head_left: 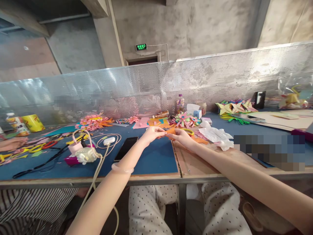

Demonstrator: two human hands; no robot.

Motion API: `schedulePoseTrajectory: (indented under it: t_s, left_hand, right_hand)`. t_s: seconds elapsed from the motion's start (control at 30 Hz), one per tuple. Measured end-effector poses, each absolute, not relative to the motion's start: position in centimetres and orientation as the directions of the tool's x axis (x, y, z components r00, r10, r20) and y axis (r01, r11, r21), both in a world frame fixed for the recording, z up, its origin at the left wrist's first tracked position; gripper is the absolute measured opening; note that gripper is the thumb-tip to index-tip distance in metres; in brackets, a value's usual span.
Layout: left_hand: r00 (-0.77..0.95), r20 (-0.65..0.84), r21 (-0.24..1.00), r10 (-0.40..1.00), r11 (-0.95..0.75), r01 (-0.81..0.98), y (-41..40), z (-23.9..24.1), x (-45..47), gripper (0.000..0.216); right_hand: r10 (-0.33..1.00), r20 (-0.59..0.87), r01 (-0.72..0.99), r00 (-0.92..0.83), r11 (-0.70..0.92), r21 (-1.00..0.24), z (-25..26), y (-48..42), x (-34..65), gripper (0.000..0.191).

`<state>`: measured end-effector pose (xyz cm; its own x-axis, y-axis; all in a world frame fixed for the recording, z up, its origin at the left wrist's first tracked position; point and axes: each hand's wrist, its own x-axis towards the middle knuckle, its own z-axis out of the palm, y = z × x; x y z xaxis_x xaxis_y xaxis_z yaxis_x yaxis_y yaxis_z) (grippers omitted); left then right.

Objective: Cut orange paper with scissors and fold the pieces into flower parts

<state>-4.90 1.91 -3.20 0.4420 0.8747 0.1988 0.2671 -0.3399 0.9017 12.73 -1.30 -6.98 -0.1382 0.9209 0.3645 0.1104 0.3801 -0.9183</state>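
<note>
Both arms reach forward over the table, and the hands meet above its middle. My left hand (153, 134) pinches the left edge of a piece of orange paper (171, 132) between thumb and fingertips. From the other side, my right hand (183, 137) grips the same paper, its fingers closed and partly covering it. Just behind the hands lie flat pink sheets (141, 123) and a paper flower with pink and green petals (186, 119). Yellow-handled scissors (188, 131) lie close behind my right hand.
A black phone (126, 148) and a power adapter with cables (85, 154) lie left of my forearm. Crumpled white plastic (215, 133) sits to the right. Behind stand a bottle (180, 103) and a perforated metal screen (146, 81). Another person's hand (14, 143) is at far left.
</note>
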Motion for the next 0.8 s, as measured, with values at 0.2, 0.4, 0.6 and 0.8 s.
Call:
schedulePoseTrajectory:
  t_s: [0.2,0.4,0.6,0.8]
  left_hand:
    - [0.441,0.224,0.9,0.869,-0.359,0.249,1.7,-3.1,-4.8,0.024]
    - [0.425,0.256,0.888,0.868,-0.385,0.251,1.7,-3.1,-4.8,0.024]
    - [0.441,0.248,0.89,0.862,-0.382,0.247,1.6,-3.1,-4.7,0.026]
    - [0.44,0.265,0.876,0.858,-0.405,0.261,1.6,-3.1,-4.7,0.024]
  right_hand:
    - [0.935,0.316,-0.047,-0.16,0.312,-0.949,-7.3,-1.0,12.9,0.036]
    - [0.953,0.218,-0.069,-0.21,0.208,-0.976,-7.5,-0.7,12.9,0.033]
    - [0.95,0.245,-0.051,-0.193,0.24,-0.969,-7.8,-0.2,12.9,0.033]
    - [0.948,0.24,-0.013,-0.209,0.243,-0.97,-7.4,-0.5,12.9,0.032]
